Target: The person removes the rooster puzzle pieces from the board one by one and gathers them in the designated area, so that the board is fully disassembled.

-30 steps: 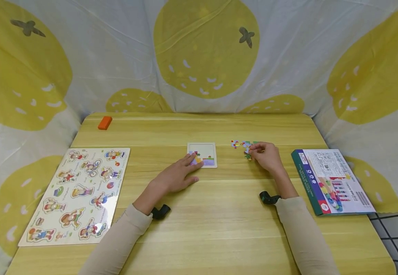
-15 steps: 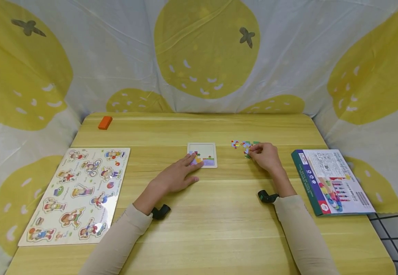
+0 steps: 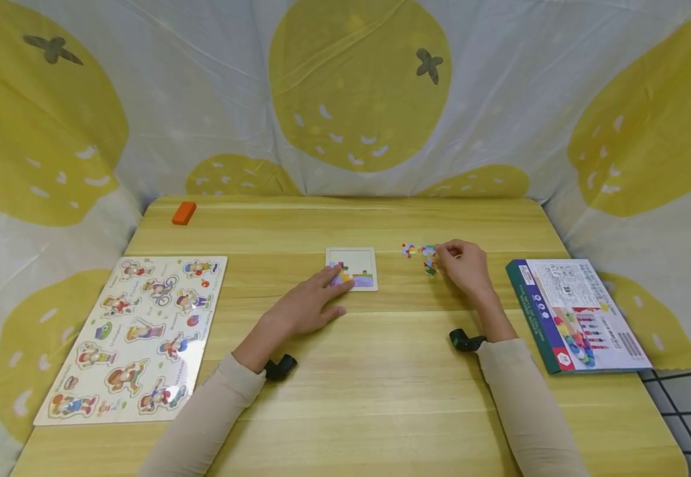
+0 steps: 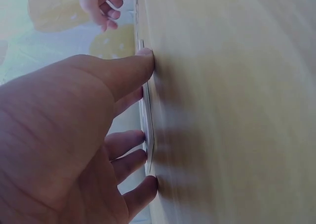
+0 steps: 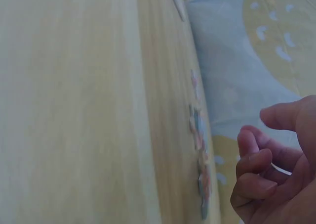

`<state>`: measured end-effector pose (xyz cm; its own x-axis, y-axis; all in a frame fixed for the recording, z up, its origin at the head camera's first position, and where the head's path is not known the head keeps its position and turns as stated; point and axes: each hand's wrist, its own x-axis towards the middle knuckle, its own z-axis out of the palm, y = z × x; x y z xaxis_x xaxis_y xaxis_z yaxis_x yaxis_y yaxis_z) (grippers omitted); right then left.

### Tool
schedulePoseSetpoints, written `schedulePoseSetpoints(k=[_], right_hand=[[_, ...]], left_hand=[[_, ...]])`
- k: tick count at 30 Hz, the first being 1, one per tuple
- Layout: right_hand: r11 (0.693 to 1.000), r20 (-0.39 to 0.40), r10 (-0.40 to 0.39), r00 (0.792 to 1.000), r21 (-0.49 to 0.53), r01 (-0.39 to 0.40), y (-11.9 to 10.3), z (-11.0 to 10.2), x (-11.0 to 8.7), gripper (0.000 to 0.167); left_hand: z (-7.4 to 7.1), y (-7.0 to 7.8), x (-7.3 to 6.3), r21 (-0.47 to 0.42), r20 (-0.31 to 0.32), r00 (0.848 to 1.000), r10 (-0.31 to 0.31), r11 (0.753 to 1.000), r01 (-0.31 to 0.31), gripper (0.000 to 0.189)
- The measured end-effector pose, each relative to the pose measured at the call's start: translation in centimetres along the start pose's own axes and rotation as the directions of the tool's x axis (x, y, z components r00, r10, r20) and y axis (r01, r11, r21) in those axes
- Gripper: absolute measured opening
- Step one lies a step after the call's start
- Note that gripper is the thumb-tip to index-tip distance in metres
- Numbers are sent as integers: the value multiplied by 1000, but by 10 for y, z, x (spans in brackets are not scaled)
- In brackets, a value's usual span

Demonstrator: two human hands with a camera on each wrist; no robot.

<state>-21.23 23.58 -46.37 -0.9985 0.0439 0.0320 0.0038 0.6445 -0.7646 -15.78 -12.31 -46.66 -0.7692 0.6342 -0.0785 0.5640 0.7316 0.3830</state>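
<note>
A small square jigsaw tray (image 3: 351, 258) lies mid-table, with several pieces (image 3: 362, 279) fitted along its near side. My left hand (image 3: 309, 303) rests on its near-left part with extended fingers, which hide some of it. In the left wrist view, the fingertips (image 4: 136, 139) sit along the tray's thin edge. Right of the tray is a group of loose jigsaw pieces (image 3: 430, 266), brightly coloured. My right hand (image 3: 466, 268) is just right of them, partly overlapping the group. In the right wrist view, thumb and forefinger are apart with nothing between them, above the pieces (image 5: 198, 130).
A large picture board (image 3: 136, 338) with sports figures lies on the left of the table. An orange block (image 3: 184, 213) is at the back left. On the right lies a boxed set (image 3: 578, 315) with a green side. A lemon-print cloth (image 3: 357, 86) hangs behind the table.
My right hand has released a jigsaw piece into the loose group and shifted slightly up and away, its fingertips parting. The left hand stays on the tray.
</note>
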Motion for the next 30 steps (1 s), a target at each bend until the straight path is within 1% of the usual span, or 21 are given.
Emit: schedulePoseSetpoints(k=[4, 9, 13, 18, 21, 25, 27, 30], right_hand=[[998, 9, -31, 999, 47, 31, -11, 8, 1, 39], [994, 53, -77, 996, 77, 73, -25, 25, 2, 31], [990, 88, -111, 990, 102, 102, -35, 41, 2, 25], [983, 119, -144, 982, 129, 128, -46, 60, 4, 19], [980, 141, -156, 978, 145, 136, -53, 70, 6, 18], [974, 187, -159, 969, 187, 124, -61, 81, 7, 21], [970, 220, -162, 962, 213, 114, -66, 85, 6, 24], [963, 249, -181, 951, 240, 121, -72, 90, 6, 26]], left_hand=[[0, 1, 0, 4, -19, 1000, 7, 1000, -7, 61], [-1, 3, -2, 20, -36, 999, 12, 1000, -11, 63], [-2, 7, -7, 37, -43, 999, 10, 999, -8, 65], [-3, 11, -14, 73, -11, 1000, -5, 997, 6, 68], [-2, 12, -17, 82, 13, 1000, -4, 997, 3, 71], [-1, 14, -19, 87, 27, 1000, 10, 996, -12, 72], [-1, 14, -19, 91, 29, 999, 16, 996, -19, 72], [-1, 14, -20, 93, 28, 999, 25, 995, -27, 71]])
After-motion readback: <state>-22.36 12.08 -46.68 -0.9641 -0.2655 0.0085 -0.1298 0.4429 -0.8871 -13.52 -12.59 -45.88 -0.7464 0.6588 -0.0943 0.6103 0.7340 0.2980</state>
